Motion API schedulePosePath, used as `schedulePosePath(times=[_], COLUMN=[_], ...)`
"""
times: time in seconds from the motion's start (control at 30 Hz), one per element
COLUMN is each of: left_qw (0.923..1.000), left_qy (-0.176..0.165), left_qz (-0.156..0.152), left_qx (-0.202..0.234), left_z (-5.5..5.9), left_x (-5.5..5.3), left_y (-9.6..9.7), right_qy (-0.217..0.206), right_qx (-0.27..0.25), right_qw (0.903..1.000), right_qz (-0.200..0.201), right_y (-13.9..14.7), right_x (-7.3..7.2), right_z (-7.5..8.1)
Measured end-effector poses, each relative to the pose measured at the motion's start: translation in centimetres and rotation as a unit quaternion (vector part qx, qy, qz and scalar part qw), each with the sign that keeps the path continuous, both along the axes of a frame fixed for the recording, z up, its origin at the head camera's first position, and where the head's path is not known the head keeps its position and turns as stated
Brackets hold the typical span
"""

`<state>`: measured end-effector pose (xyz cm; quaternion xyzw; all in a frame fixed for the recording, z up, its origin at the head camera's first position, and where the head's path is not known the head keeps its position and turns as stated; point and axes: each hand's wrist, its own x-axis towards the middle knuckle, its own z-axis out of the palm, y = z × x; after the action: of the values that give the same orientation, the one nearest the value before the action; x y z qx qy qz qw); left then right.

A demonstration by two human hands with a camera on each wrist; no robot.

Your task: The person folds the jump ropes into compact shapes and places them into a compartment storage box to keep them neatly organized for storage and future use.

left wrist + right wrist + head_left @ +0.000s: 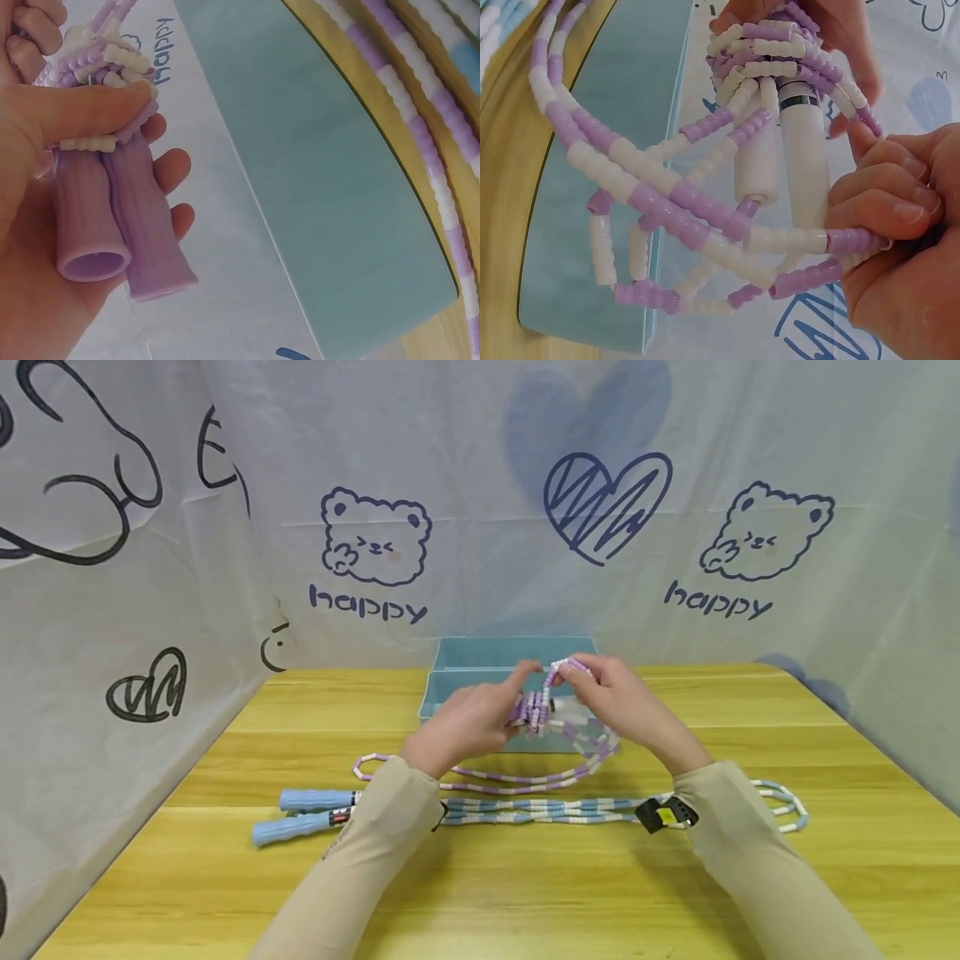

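Note:
My left hand (468, 722) grips the two purple handles (84, 206) of a beaded jump rope side by side, its thumb pressing the rope on them. Purple-and-white beaded rope (772, 49) is wound several times round the handles, near their white ends (806, 146). To the right, my right hand (618, 697) has its fingers curled round a doubled length of the same rope. Slack strands hang below both hands. A long loop of it (525, 778) trails onto the table and runs left behind the left wrist.
A blue-and-white beaded jump rope (540, 817) lies stretched across the table, its light-blue handles (315, 799) at the left and looped end (802, 818) at the right. Behind the hands stands a light-blue divided bin (517, 652). A printed white cloth (487, 568) hangs at the back.

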<state>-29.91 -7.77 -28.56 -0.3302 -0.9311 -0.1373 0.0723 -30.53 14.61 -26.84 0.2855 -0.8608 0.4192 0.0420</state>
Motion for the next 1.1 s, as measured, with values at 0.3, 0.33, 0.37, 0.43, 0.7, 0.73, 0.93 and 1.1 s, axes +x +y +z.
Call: schedulePosePath(times=[0.3,0.33,0.37,0.43,0.7,0.73,0.93,1.1], left_qw=[0.9969,0.9962,0.996,0.996,0.9958,0.9938,0.9678,0.9219], left_qy=[0.055,0.059,0.058,0.052,-0.045,-0.061,-0.184,-0.286], left_qz=[-0.032,-0.035,-0.038,-0.042,-0.071,-0.078,-0.112,-0.126], left_qx=[-0.047,-0.054,-0.057,-0.059,0.038,0.05,0.131,0.229], left_z=[-0.2,-0.2,-0.2,-0.2,0.0,0.0,0.1,0.4], left_x=[0.0,0.0,-0.1,-0.1,-0.4,-0.4,-0.6,-0.7], left_y=[0.1,0.1,0.1,0.0,-0.7,-0.7,-1.2,-1.8], right_qy=[0.01,0.013,0.016,0.02,-0.007,-0.009,-0.023,-0.063], right_qx=[0.02,0.023,0.028,0.033,0.051,0.052,0.054,0.009], right_qw=[0.9988,0.9984,0.998,0.9969,0.9924,0.9922,0.9926,0.9947], right_qz=[-0.044,-0.05,-0.055,-0.069,-0.112,-0.113,-0.106,-0.081], right_y=[0.6,0.7,0.8,1.0,2.1,2.2,2.7,3.0], right_x=[-0.6,-0.7,-0.8,-1.0,-1.6,-1.7,-2.1,-2.2], right_z=[-0.4,-0.5,-0.6,-0.7,-0.9,-0.9,-0.9,-0.9])
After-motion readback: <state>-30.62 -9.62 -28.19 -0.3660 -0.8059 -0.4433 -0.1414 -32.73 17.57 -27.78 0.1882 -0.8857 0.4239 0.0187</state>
